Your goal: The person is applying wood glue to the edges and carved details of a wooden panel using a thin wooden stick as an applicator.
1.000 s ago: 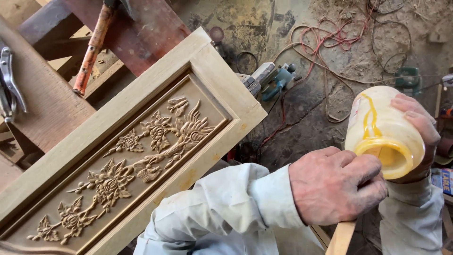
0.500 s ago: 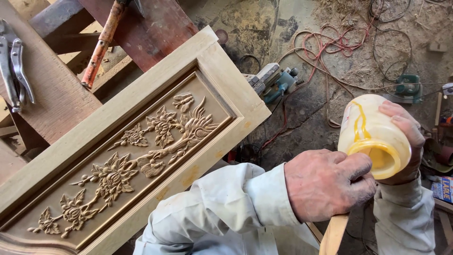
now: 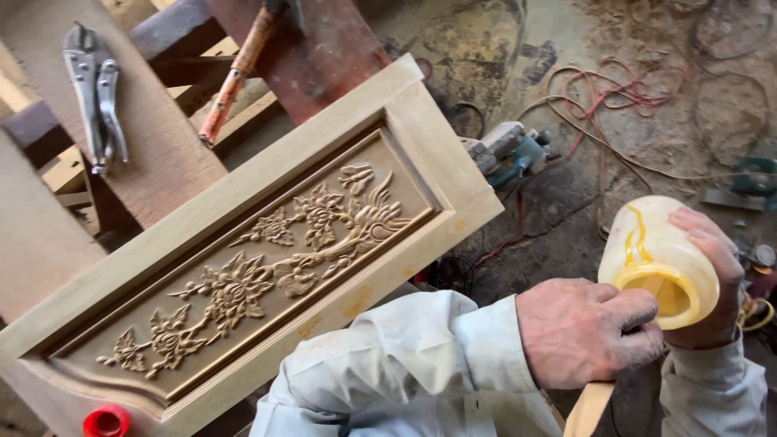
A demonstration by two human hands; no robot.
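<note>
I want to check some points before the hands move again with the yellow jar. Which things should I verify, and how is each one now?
1. Right hand grips the translucent jar around its side: ok.
2. Jar mouth is open and tilted toward the person; yellow drips run down its wall: not ok.
3. Left hand is at the jar mouth, above a wooden stick; whether it holds the stick: cannot tell.
4. Carved wooden panel lies apart from the jar: ok.
5. Red cap sits by the panel's corner, off the jar: ok.
6. How much is left in the jar: cannot tell.
</note>
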